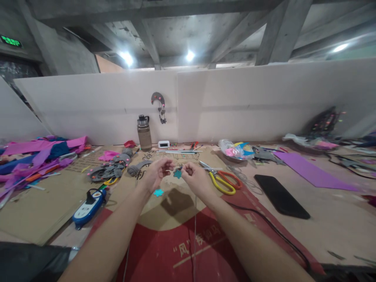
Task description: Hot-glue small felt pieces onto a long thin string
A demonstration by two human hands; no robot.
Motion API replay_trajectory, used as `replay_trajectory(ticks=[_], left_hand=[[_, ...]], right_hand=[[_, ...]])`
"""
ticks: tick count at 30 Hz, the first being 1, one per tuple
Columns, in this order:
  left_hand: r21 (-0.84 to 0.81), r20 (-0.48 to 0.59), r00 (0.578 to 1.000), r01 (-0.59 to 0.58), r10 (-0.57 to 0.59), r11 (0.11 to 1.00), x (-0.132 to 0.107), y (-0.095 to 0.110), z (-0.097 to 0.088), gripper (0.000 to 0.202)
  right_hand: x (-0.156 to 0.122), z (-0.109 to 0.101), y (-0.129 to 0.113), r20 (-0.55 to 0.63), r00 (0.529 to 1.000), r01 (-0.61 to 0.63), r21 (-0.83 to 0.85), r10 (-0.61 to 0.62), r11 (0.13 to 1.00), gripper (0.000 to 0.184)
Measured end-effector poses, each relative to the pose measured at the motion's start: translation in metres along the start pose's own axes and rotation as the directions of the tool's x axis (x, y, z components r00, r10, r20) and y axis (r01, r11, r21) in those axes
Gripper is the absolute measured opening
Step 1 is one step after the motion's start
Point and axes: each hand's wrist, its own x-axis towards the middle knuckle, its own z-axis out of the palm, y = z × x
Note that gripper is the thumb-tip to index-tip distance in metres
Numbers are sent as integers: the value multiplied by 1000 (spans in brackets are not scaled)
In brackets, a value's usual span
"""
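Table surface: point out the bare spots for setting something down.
Bare table right of the black phone; bare cardboard left of the power strip. Crowded: fabric scraps far left, scissors by the right hand.

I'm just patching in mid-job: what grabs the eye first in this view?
Dead centre, the left hand and right hand are raised together over the cardboard-covered table, pinching a small teal star-shaped piece between them. Just right of them lie yellow-and-orange scissors and a black phone. A heap of pink and purple scraps fills the far left.
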Motion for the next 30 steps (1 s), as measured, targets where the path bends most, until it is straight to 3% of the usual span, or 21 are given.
replay_trajectory(ticks=[3, 7, 10, 18, 25, 30], left_hand=[[-33, -164, 986, -36, 30, 999, 6, -1, -8, 30], [-31, -223, 975, -26, 18, 999, 12, -4, -18, 31], [-23, -227, 973, -50, 43, 998, 14, -6, -22, 33], [8, -214, 944, -257, 253, 966, 17, -12, -22, 25], [-44, -211, 948, -254, 240, 966, 16, -9, -19, 19], [-55, -175, 967, -196, 184, 979, 14, -7, -18, 27]], right_hand=[[0, -1, -2, 6, 999, -39, 38, 39, 999, 11], [0, -3, -5, -11, 997, -77, 34, 77, 996, 12], [0, -3, -6, -23, 996, -88, 20, 88, 996, 12], [0, -2, -6, -34, 993, -109, 29, 110, 994, 12], [0, -2, -6, -29, 994, -108, 35, 109, 994, 12], [1, -2, -3, -42, 996, -84, -2, 84, 996, 13]])
